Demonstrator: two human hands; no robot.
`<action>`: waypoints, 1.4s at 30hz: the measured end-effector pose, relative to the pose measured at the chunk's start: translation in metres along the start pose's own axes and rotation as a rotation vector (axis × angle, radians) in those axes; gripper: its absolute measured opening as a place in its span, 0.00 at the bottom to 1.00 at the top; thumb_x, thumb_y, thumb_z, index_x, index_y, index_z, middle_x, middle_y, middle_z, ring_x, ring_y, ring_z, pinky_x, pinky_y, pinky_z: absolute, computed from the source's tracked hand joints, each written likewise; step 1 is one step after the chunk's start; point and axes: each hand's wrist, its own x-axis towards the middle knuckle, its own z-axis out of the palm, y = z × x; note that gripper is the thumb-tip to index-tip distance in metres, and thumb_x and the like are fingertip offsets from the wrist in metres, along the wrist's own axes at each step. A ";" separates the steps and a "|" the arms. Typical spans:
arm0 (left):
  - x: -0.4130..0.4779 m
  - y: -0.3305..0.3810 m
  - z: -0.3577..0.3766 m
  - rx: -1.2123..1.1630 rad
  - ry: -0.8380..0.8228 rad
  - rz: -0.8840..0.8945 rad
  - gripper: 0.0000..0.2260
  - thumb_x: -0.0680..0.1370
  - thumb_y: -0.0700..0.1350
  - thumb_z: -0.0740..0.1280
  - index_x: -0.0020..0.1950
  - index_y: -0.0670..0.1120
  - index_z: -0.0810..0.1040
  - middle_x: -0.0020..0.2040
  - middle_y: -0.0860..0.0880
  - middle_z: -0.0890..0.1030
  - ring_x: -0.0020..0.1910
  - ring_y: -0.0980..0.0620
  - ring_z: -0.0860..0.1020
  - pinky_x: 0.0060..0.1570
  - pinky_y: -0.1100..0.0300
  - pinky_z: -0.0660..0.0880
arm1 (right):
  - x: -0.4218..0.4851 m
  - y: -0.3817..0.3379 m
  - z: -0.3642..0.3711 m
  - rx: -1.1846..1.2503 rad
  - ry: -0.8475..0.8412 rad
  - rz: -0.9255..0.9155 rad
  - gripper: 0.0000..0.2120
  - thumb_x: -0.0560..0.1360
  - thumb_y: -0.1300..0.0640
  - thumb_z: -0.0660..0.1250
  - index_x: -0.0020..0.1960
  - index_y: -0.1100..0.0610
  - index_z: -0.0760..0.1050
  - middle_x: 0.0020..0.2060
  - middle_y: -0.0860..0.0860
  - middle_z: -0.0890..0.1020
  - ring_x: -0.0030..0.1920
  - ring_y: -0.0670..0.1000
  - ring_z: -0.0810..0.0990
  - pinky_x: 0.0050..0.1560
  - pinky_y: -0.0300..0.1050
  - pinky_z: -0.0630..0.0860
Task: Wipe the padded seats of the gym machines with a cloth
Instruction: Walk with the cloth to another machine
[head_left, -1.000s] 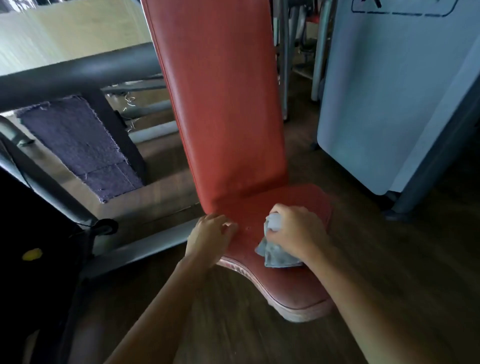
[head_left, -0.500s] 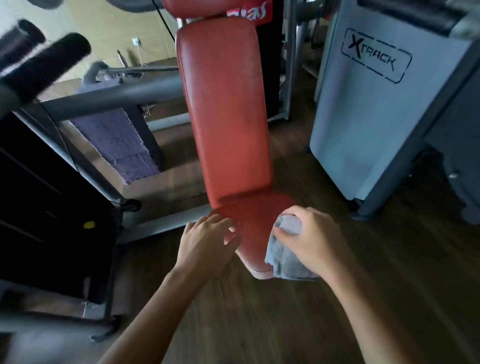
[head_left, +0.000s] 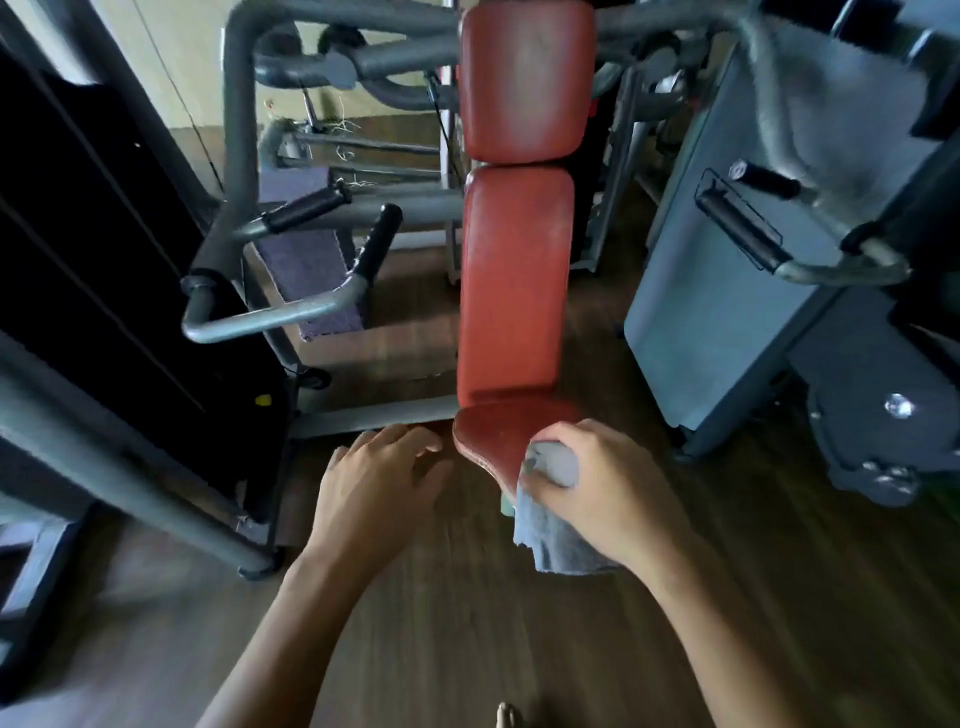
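Since half a second ago the left grip (head_left: 379, 478) has come off the seat (head_left: 491, 431) and hovers just beside its left edge, fingers loosely spread, holding nothing. The right grip (head_left: 608, 488) has drawn the cloth (head_left: 558, 543) to the seat's front lip. It is curled round the bunched grey cloth, whose tail hangs past the lip above the floor. To finish this stroke well, press the cloth flat, wrap the lip, then probably move up the backrest (head_left: 511, 291).

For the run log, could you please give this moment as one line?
right hand: holds cloth on seat front edge | left hand: open, beside seat
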 end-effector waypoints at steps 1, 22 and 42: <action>-0.012 -0.007 -0.012 -0.003 0.011 -0.019 0.12 0.80 0.58 0.66 0.60 0.58 0.81 0.59 0.60 0.81 0.62 0.52 0.76 0.58 0.53 0.70 | -0.007 -0.016 -0.003 -0.016 -0.003 -0.027 0.13 0.73 0.41 0.71 0.56 0.44 0.78 0.48 0.42 0.79 0.48 0.44 0.79 0.50 0.46 0.79; -0.285 -0.316 -0.194 0.061 0.196 -0.298 0.12 0.78 0.59 0.66 0.60 0.61 0.79 0.54 0.58 0.80 0.54 0.51 0.79 0.49 0.50 0.78 | -0.141 -0.342 0.180 -0.027 -0.238 -0.217 0.15 0.71 0.40 0.70 0.56 0.42 0.78 0.50 0.41 0.78 0.50 0.46 0.78 0.51 0.49 0.77; -0.087 -0.604 -0.295 0.090 0.168 -0.561 0.08 0.79 0.57 0.67 0.56 0.59 0.82 0.55 0.58 0.82 0.55 0.49 0.80 0.51 0.50 0.77 | 0.130 -0.602 0.363 -0.049 -0.366 -0.427 0.18 0.71 0.39 0.69 0.59 0.43 0.78 0.51 0.45 0.79 0.52 0.51 0.80 0.49 0.43 0.74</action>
